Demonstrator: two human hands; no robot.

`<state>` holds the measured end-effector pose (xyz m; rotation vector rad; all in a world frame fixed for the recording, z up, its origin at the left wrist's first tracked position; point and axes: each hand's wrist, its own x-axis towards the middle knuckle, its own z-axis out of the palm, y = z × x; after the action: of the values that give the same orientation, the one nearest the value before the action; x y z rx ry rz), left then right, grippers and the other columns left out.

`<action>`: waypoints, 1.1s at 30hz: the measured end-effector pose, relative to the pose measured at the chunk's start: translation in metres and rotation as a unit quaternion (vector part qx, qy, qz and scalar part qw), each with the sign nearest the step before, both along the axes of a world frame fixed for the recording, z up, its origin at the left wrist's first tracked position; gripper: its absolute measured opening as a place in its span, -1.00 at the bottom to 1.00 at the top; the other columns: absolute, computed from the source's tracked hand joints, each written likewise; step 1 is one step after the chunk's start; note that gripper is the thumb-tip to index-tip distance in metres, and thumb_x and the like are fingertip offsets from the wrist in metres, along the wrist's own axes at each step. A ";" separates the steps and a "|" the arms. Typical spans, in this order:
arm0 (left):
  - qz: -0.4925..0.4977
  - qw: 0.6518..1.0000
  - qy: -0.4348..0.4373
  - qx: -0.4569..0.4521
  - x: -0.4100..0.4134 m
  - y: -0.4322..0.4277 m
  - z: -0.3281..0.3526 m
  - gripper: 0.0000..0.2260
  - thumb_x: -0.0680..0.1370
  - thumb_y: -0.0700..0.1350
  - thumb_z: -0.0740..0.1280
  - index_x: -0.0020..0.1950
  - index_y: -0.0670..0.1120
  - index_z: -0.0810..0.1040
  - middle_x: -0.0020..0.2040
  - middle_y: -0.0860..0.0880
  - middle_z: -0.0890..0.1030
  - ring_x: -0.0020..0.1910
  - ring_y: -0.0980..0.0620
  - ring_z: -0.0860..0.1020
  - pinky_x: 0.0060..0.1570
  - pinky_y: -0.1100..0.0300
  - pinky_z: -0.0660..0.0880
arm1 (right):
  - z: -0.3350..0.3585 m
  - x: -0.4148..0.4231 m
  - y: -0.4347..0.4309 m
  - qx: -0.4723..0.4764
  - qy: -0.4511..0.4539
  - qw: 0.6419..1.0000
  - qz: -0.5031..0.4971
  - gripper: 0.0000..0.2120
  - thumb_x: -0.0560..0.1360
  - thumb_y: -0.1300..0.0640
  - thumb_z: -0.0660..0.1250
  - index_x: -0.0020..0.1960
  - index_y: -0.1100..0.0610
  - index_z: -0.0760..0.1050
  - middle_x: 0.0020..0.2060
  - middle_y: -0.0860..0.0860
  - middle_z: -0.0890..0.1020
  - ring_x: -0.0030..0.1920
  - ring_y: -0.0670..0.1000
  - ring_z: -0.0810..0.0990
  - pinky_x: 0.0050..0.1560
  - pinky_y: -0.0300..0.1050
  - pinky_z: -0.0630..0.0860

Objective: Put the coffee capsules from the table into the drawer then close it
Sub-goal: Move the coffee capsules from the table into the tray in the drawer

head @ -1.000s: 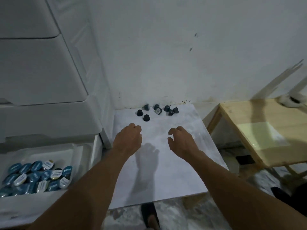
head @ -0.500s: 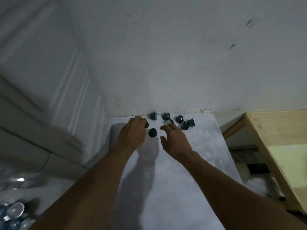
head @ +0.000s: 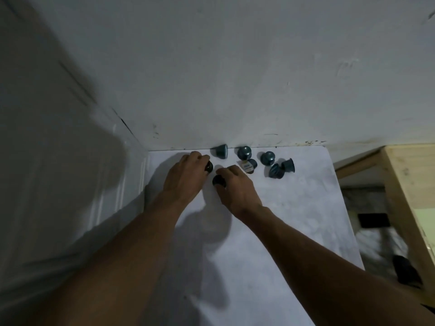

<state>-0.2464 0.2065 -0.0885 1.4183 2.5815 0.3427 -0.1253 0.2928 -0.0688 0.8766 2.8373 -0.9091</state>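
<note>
L hand [head: 186,177] is down on the desk [head: 282,227], palm down, fingers curled over capsule A [head: 209,166]. It's a dark one tucked under the fingertips w/ only its right edge showing. R hand [head: 235,190] is just beside it, thumb & forefinger set either side of capsule B [head: 219,181]. That reads as a pinch, tho how firm I can't tell. Both capsules look to be on the desk, not lifted.

Why both hands at once: prob. to halve the trips, one capsule per hand, nearest two first. Fingers come from above because the capsules are small & squat, so a top pinch is the easy way in.

Just past the L fingertips a tipped capsule [head: 221,151] lies on its side, up against the wall [head: 235,67]. Just beyond the R fingers is a foil-lid capsule [head: 248,167], lid facing the camera, touching another one behind it. Further out to the right of the R hand sits a loose bunch [head: 275,171] of 3 more, at least two leaning on each other.

Left of the L hand is a white cabinet side [head: 70,161], blurred. The drawer isn't in shot, so no saying how it stands. Well apart to the right of the R arm is a wooden table [head: 409,180].

Judgement: 8 capsules on the desk incl. the two in hand, so several trips are left, and closing the drawer comes last. Risk: the tipped ones may roll if nudged.
</note>
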 end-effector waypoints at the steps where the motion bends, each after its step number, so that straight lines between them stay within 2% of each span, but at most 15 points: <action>1: 0.002 1.000 -0.004 0.004 -0.001 0.001 -0.003 -0.73 0.55 -0.09 0.30 0.23 -0.11 0.47 0.14 -0.11 0.52 0.09 -0.10 0.51 0.02 0.01 0.54 | -0.003 -0.001 0.001 0.000 -0.001 1.000 0.001 -0.73 0.57 0.16 0.22 0.24 0.19 0.46 0.08 0.16 0.56 0.05 0.15 0.52 0.07 -0.04 0.48; 6: 0.053 0.997 -0.045 0.029 0.004 0.007 -0.006 -0.79 0.55 -0.08 0.31 0.13 -0.13 0.47 0.07 -0.12 0.54 0.03 -0.09 0.52 -0.03 0.07 0.52 | -0.010 -0.002 0.004 0.000 0.012 1.000 0.003 -0.80 0.56 0.12 0.26 0.13 0.20 0.48 -0.01 0.15 0.56 -0.04 0.13 0.51 -0.01 -0.05 0.49; 10: 0.094 0.990 -0.096 0.045 0.015 0.005 0.003 -0.64 0.56 -0.15 0.30 0.35 -0.08 0.39 0.17 -0.16 0.48 0.10 -0.12 0.51 0.05 0.09 0.49 | -0.006 0.004 0.003 -0.013 -0.004 1.000 -0.009 -0.80 0.57 0.12 0.24 0.14 0.19 0.47 0.01 0.14 0.55 -0.03 0.13 0.52 0.01 -0.05 0.49; 12: 0.110 0.986 -0.112 0.058 0.022 -0.002 0.010 -0.61 0.56 -0.17 0.29 0.40 -0.05 0.38 0.20 -0.17 0.43 0.08 -0.12 0.51 0.07 0.13 0.48 | -0.001 0.011 0.003 -0.022 -0.019 0.999 -0.015 -0.80 0.56 0.12 0.24 0.15 0.18 0.46 0.03 0.14 0.53 -0.02 0.14 0.52 0.02 -0.03 0.50; 16: 0.126 0.982 -0.114 0.082 0.042 -0.018 0.026 -0.68 0.53 -0.18 0.32 0.29 -0.09 0.50 0.18 -0.16 0.40 0.01 -0.13 0.54 0.04 0.14 0.50 | 0.012 0.033 -0.003 -0.036 -0.030 0.999 -0.028 -0.66 0.55 0.16 0.24 0.32 0.11 0.39 0.15 0.15 0.48 0.07 0.19 0.51 0.10 -0.03 0.48; 18: 0.133 0.979 -0.117 0.099 0.056 -0.026 0.034 -0.69 0.48 -0.17 0.40 0.22 -0.09 0.50 0.17 -0.17 0.38 -0.03 -0.15 0.56 0.02 0.10 0.55 | 0.020 0.046 -0.007 -0.031 -0.018 0.999 -0.033 -0.65 0.55 0.18 0.24 0.34 0.08 0.40 0.13 0.15 0.46 0.04 0.19 0.52 0.09 -0.05 0.48; 21: 0.133 0.978 -0.107 0.120 0.080 -0.037 0.049 -0.69 0.45 -0.14 0.45 0.14 -0.05 0.48 0.15 -0.14 0.39 -0.06 -0.14 0.56 0.01 -0.01 0.58 | 0.035 0.070 -0.017 -0.012 0.002 0.999 -0.037 -0.75 0.52 0.21 0.26 0.19 0.11 0.41 0.03 0.14 0.43 -0.11 0.18 0.51 -0.03 -0.03 0.53; 24: 0.147 0.976 -0.098 0.128 0.105 -0.049 0.067 -0.74 0.47 -0.10 0.43 0.11 -0.06 0.45 0.09 -0.13 0.44 -0.06 -0.13 0.55 -0.01 0.01 0.56 | 0.052 0.095 -0.027 -0.002 0.021 0.998 -0.063 -0.84 0.51 0.20 0.27 0.05 0.13 0.33 -0.03 0.12 0.40 -0.17 0.18 0.49 -0.12 0.05 0.53; 27: 0.153 0.976 -0.070 0.138 0.128 -0.064 0.083 -0.73 0.47 0.01 0.42 0.04 -0.05 0.42 -0.05 -0.08 0.52 -0.13 -0.08 0.53 -0.15 0.11 0.49 | 0.067 0.121 -0.037 0.013 0.047 0.997 -0.067 -0.81 0.49 0.15 0.30 -0.08 0.11 0.27 -0.12 0.07 0.40 -0.20 0.13 0.44 -0.22 -0.07 0.38; 30: 0.179 0.971 -0.046 0.150 0.155 -0.083 0.103 -0.74 0.46 0.08 0.41 -0.05 -0.03 0.43 -0.14 0.00 0.56 -0.17 0.01 0.53 -0.25 0.20 0.39 | 0.084 0.150 -0.049 0.067 0.086 0.993 -0.042 -0.77 0.47 0.12 0.36 -0.15 0.09 0.29 -0.14 0.03 0.43 -0.19 0.05 0.39 -0.19 -0.16 0.32; 33: 0.193 0.951 -0.074 0.231 0.189 -0.106 0.119 -0.77 0.42 0.03 0.45 -0.07 -0.02 0.48 -0.18 0.06 0.60 -0.19 0.06 0.56 -0.18 0.16 0.51 | 0.096 0.179 -0.063 0.069 0.144 0.987 -0.025 -0.74 0.43 0.11 0.43 -0.15 0.10 0.32 -0.15 0.02 0.48 -0.20 0.04 0.42 -0.23 -0.19 0.33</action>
<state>-0.0577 0.1006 0.0302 0.9266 2.7476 1.1251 0.0541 0.2299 0.0273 0.9004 3.1715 -0.9242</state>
